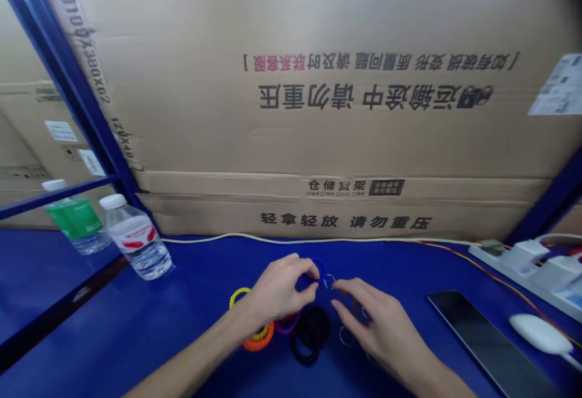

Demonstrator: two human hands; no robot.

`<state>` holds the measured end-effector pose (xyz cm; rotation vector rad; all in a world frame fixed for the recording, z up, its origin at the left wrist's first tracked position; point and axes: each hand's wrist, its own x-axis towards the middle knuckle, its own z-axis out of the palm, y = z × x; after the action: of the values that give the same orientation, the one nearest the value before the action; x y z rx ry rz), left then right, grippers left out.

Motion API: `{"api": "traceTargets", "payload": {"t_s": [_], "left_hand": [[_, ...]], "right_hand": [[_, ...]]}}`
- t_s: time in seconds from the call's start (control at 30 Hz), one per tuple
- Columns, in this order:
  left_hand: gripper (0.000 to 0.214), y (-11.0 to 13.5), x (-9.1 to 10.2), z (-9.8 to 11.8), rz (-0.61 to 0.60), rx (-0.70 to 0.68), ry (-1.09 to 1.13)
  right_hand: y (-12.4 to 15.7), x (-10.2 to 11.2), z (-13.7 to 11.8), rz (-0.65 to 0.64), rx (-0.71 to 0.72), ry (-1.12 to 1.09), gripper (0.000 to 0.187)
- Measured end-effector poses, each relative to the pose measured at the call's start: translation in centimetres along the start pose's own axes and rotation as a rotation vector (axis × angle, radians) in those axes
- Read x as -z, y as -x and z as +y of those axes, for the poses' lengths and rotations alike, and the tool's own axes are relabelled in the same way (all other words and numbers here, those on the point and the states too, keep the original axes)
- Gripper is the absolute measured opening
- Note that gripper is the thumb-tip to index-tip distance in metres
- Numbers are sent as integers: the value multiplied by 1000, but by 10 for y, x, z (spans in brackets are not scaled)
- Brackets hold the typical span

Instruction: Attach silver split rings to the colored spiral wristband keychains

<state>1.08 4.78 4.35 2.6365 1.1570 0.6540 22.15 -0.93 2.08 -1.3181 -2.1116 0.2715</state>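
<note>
My left hand is closed on a blue spiral coil bracelet, held at the fingertips above the blue table. A thin metal key ring hangs between both hands, against the coil. My right hand has its fingertips at the ring's right edge; thumb and index look slightly apart. Beneath my left wrist lie yellow and orange coil bracelets, partly covered. Beside them are a purple coil bracelet and black coil bracelets. Another metal ring lies under my right hand, with more partly hidden.
Two water bottles stand at the left by a blue metal frame. A large cardboard box forms the back. A phone, a white mouse-shaped device and a power strip sit right; a white cable runs behind.
</note>
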Motion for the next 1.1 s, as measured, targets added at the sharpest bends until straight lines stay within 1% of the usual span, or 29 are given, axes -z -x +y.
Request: {"api": "traceTargets", "payload": {"t_s": [0.1,0.17,0.23,0.33,0.47,0.57,0.63,0.73,0.87,0.97,1.1], "left_hand": [[9,30,8,16,77,6,127],[9,42,9,21,121,5,204],[8,48,9,22,139,7,240],[7,52,8,23,139,6,269],[10,55,5,25,111,-14,258],[12,56,3,25,96,-88,213],[13,57,3,24,93,-149,157],[14,58,4,24,74,-187,85],[16,59,6,27,51,-186,56],[16,59,6,28,63,-175,60],[16,58,3,27,83,-162,85]], "right_hand": [[5,-9,-5,31,126,-7,24],[7,-15,-9,27,162,-37,22],[8,-18,-12,21,168,-116,20],[7,-18,-17,23,100,-248,16],[7,-16,-22,15,-64,-368,15],[8,-15,-26,-26,-207,-525,21],[8,-15,-28,-49,-266,-636,25],[8,-16,-30,-46,-297,-727,28],[6,-17,-28,-19,-308,-748,28],[6,-16,-26,-19,-304,-777,26],[4,-14,-23,-54,-322,-915,26]]}}
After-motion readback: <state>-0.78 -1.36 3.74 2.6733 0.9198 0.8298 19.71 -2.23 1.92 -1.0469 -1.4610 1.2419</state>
